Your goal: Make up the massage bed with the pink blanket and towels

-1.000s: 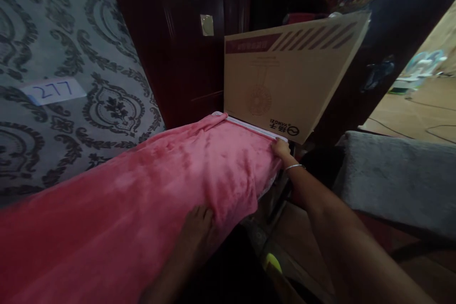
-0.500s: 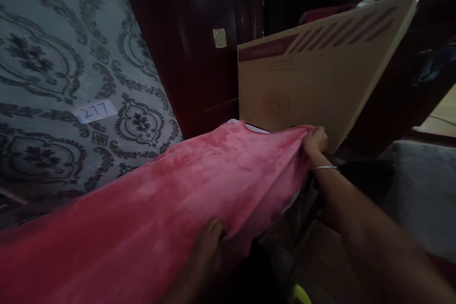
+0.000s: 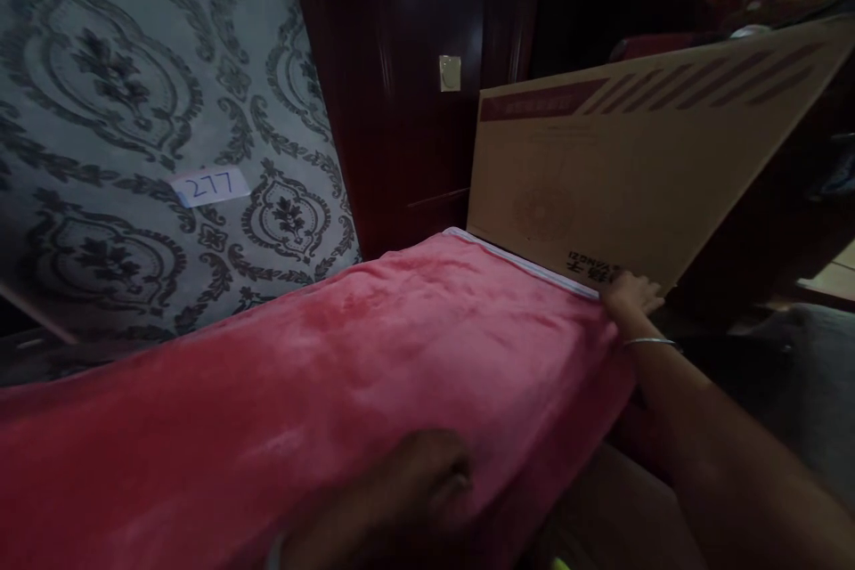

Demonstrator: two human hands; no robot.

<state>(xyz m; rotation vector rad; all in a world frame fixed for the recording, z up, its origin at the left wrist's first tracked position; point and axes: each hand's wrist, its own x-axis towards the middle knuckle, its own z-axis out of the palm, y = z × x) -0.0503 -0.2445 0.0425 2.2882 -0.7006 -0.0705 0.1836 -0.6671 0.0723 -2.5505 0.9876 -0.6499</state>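
Note:
A pink-red plush cloth (image 3: 334, 356) is spread over a long raised surface, its near side hanging down. Along the far end shows a white edge (image 3: 527, 264). At the far right corner lies my right hand (image 3: 631, 292), its fingers stretched out and apart, touching the corner. My left hand (image 3: 427, 472), dark and partly in shadow, is curled closed at the near edge of the cloth. A fold of the cloth seems to be in it, though the fingertips are hidden.
A large cardboard box (image 3: 588, 160) leans just beyond the far end. Behind it stands a dark red wooden panel (image 3: 414, 142) with a socket plate (image 3: 450, 73). The patterned wall (image 3: 134, 107) on the left carries a paper label (image 3: 210, 186) reading 277.
My right hand has let go of the lifted cloth edge and opened. The cloth now lies down over the far right corner, baring the white edge. My left hand appears farther right.

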